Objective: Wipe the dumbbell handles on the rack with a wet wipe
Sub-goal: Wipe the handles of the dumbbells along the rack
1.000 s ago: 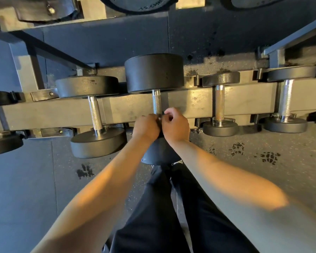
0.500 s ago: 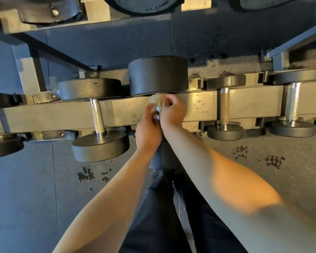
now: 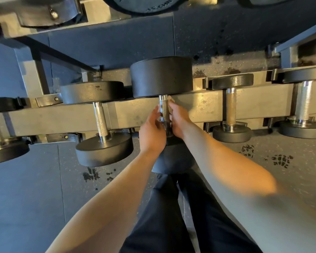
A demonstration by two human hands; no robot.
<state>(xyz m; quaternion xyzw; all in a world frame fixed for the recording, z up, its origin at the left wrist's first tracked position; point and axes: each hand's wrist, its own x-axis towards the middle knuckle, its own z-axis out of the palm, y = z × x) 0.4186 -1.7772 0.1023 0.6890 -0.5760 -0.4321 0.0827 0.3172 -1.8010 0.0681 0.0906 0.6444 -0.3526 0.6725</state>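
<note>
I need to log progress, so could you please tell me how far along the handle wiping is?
Done: nothing shows as finished. In hand: both hands, left hand and right hand, hold the white wet wipe around the big black dumbbell's knurled steel handle. Left: neighbouring handles look untouched.

Black dumbbell heads (image 3: 161, 76), knurled silver handles (image 3: 164, 110), a tan rack beam (image 3: 199, 106), speckled grey floor (image 3: 290, 179).

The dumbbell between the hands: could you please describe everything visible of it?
The dumbbell lies across the rack, its knurled, chrome-looking handle pointing away from the person. Its far head is a thick, matte black cylinder; the near head is mostly hidden under the wrists. The left hand and right hand flank the handle, a pale wipe showing beside it.
</note>
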